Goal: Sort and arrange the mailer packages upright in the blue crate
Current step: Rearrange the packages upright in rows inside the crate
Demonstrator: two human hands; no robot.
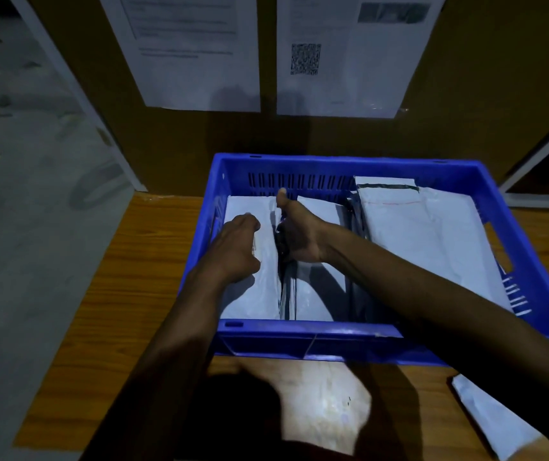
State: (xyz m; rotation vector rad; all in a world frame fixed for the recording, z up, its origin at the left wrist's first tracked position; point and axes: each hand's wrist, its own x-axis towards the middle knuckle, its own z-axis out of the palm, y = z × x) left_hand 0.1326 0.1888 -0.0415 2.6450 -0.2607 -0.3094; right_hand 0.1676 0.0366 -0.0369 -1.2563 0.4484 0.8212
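Observation:
A blue crate (299, 334) stands on a wooden table with several white mailer packages inside. My left hand (235, 246) rests with curled fingers on the leftmost mailer (256, 291). My right hand (299, 232), thumb up, grips the edge of a middle mailer (319, 294) beside a dark gap between packages. A larger white mailer (426, 234) leans against the crate's right side, its dark-striped flap at the back wall.
Another white mailer (496, 420) lies on the wooden table (127, 294) at the front right, outside the crate. A brown board with two printed sheets (193, 51) stands behind. The floor drops off to the left of the table.

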